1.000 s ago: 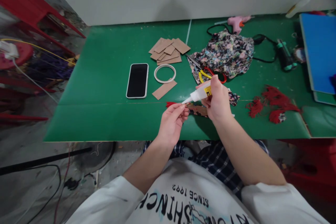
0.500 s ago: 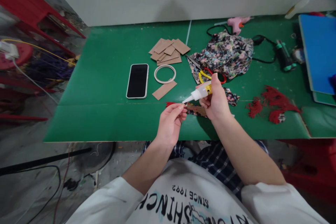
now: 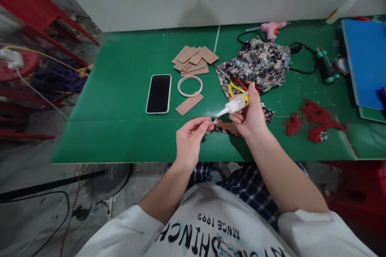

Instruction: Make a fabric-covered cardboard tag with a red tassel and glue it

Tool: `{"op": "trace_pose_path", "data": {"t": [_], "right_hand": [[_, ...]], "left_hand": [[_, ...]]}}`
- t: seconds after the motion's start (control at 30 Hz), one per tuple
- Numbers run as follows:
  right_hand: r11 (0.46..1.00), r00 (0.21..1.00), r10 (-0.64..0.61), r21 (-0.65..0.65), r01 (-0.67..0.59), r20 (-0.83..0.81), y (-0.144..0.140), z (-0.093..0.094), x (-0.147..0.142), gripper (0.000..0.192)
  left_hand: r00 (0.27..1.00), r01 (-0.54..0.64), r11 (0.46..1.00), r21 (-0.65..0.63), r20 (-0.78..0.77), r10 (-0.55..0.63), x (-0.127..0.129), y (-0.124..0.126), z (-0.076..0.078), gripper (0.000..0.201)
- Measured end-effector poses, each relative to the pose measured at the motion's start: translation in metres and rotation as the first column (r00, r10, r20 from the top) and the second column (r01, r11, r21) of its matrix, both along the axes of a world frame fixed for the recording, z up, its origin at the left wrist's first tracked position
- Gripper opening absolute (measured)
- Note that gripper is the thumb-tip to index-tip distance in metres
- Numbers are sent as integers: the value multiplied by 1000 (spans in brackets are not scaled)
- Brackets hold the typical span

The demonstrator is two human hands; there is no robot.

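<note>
Right hand [image 3: 252, 114] clasps the bottle [image 3: 238, 103], angled at the strip [image 3: 229, 127] near the front edge of the desk [image 3: 120, 142]; left hand [image 3: 189, 140] pinching its end; strip already card-backed, apparently unfinished; loose cards [image 3: 189, 60] rearward look unused.

Right hand [image 3: 252, 115] holds a white bottle [image 3: 237, 104], nozzle [image 3: 222, 112] angled down toward a floral strip [image 3: 227, 128]; left hand [image 3: 191, 136] pinches the strip's end. Phone [image 3: 159, 94], tape ring [image 3: 179, 87] and piled brown card pieces [image 3: 193, 60] lie on the green bench [image 3: 120, 88].
</note>
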State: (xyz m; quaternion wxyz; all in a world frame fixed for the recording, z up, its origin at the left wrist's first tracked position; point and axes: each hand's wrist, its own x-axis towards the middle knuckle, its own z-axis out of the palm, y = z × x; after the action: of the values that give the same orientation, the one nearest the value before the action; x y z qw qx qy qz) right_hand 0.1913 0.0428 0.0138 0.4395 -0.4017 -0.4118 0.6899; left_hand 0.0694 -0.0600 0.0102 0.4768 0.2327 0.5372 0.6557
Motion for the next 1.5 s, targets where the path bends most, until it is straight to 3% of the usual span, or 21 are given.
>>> {"op": "trace_pose_path", "data": {"t": [0.17,0.4,0.6,0.83,1.5], "right_hand": [[1000,1000,-21,9,21,-24,1,1,1,59],[999,997,-45,-24,44,-69,1,3,1,54],[991,989,-86,-116,71,-124,1,2,0,49],[995,993,-68,-78,61,-94,2,1,0,50],[991,994,-77,-113,68,-73,2,-1,0,47]], "left_hand": [[1000,11,1000,7,-22,-11,-4,-1,0,16],[994,-11,996,83,-110,20,-17,-2,-13,27],[979,28,993,115,-204,-4,-25,-4,-18,17],[982,90,991,99,-175,-72,-35,-7,-20,27],[993,56,998,-41,-101,-60,-40,-8,-14,17]]}}
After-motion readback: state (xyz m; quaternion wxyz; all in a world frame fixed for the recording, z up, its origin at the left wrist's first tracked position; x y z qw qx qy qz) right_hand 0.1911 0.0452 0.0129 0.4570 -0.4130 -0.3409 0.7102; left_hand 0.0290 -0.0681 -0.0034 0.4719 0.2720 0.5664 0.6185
